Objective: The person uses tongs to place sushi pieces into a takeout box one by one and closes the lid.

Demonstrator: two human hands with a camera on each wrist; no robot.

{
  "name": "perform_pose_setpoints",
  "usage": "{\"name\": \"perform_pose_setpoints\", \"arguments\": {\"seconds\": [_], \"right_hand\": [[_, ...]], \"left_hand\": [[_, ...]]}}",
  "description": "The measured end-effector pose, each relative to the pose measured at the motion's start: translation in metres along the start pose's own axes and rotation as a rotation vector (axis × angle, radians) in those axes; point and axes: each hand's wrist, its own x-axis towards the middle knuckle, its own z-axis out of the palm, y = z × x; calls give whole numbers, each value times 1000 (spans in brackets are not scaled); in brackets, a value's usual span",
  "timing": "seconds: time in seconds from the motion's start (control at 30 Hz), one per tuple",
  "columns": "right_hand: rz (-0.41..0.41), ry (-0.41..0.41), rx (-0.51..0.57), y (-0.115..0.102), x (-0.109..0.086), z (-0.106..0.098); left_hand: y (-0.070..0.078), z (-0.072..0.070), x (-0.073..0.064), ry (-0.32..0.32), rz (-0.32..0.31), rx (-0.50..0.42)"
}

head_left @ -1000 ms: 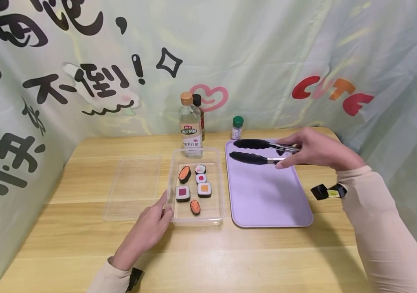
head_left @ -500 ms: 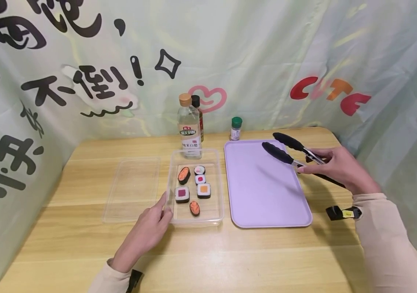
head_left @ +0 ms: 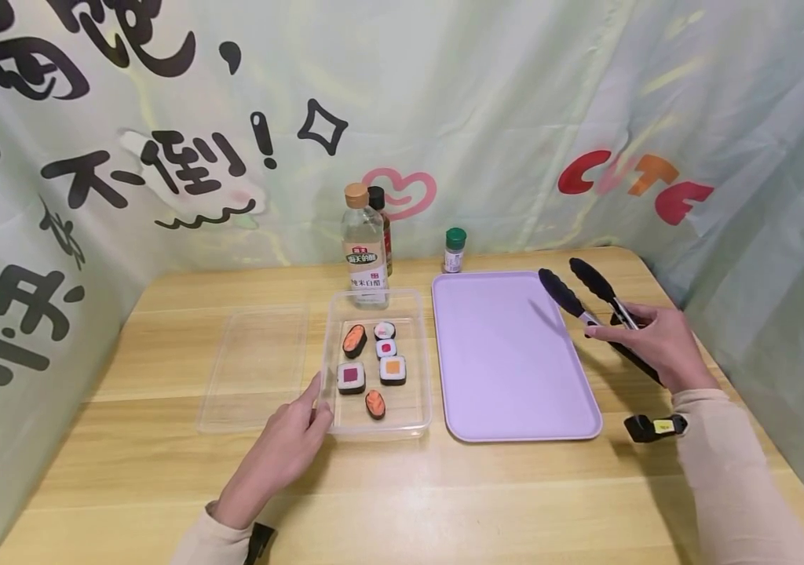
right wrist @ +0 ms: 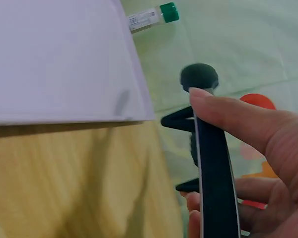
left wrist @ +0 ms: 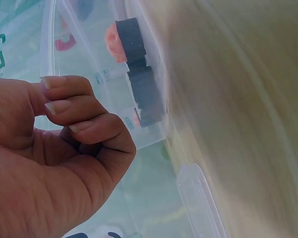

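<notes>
My left hand grips the near left edge of a clear plastic container; in the left wrist view its fingers curl at the container wall. Inside lie several sushi pieces, among them a salmon-topped one, a roll with an orange centre and one with a dark red centre. Off the right side of a lilac tray, my right hand holds black-and-steel tongs in the air. Their tips are spread apart with nothing between them. In the right wrist view the thumb presses one tong arm.
A clear lid lies flat left of the container. Behind stand a vinegar bottle, a dark-capped bottle and a green-capped shaker. A printed curtain hangs around the wooden table.
My right hand has carried the tongs rightward from over the tray to beyond its right edge, and the tips now point more away from me. The left hand and container stay put.
</notes>
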Motion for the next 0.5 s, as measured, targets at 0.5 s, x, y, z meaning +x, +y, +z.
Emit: {"name": "perform_pose_setpoints", "arguments": {"seconds": [0.5], "right_hand": [[56, 108, 17, 19, 9, 16]], "left_hand": [[0, 0, 0, 3, 15, 2]]}}
